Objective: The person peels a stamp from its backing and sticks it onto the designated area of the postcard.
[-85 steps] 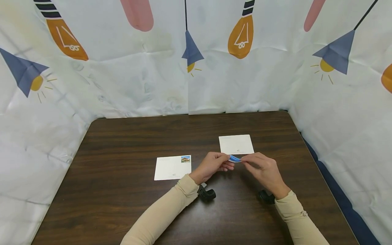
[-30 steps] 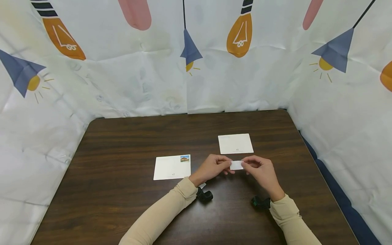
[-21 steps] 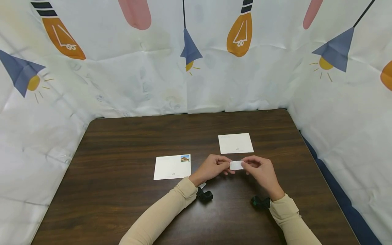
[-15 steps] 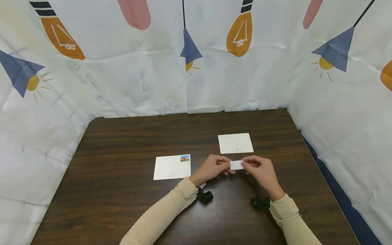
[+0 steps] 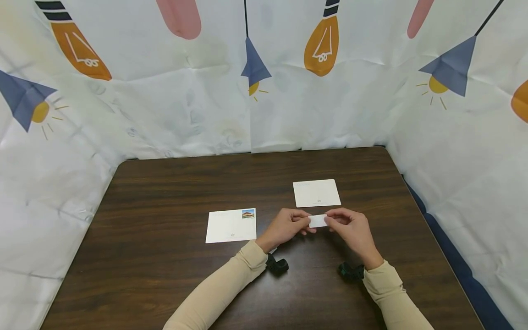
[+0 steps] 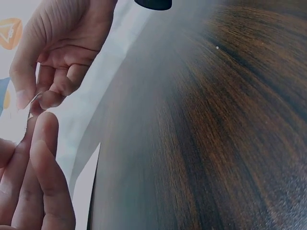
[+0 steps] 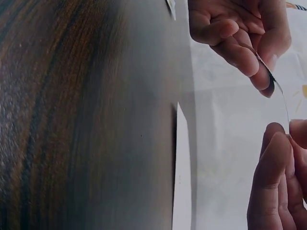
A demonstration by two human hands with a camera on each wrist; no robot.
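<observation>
A small stamp (image 5: 318,221) is stretched between both hands above the table, its white back facing up in the head view. My left hand (image 5: 287,224) pinches its left end between thumb and fingers; my right hand (image 5: 352,230) pinches the right end. In the right wrist view the stamp (image 7: 281,92) appears nearly edge-on and slightly bowed. Just beyond the hands lies a white card (image 5: 316,193) with a tiny mark near its lower edge. To the left is another white card (image 5: 228,229), bearing a colourful stamp (image 5: 248,213) in its upper right corner.
Dark wood-patterned table (image 5: 165,192) lies under everything. A white curtain (image 5: 198,114) printed with lamps and bulbs surrounds its far side and both flanks. Black wrist cameras (image 5: 277,266) hang beneath the wrists, close to the tabletop.
Earlier the stamp's blue side showed; it has since been tilted so its white back faces up. Over the last second both hands have stayed almost still, and the cards lie where they were.
</observation>
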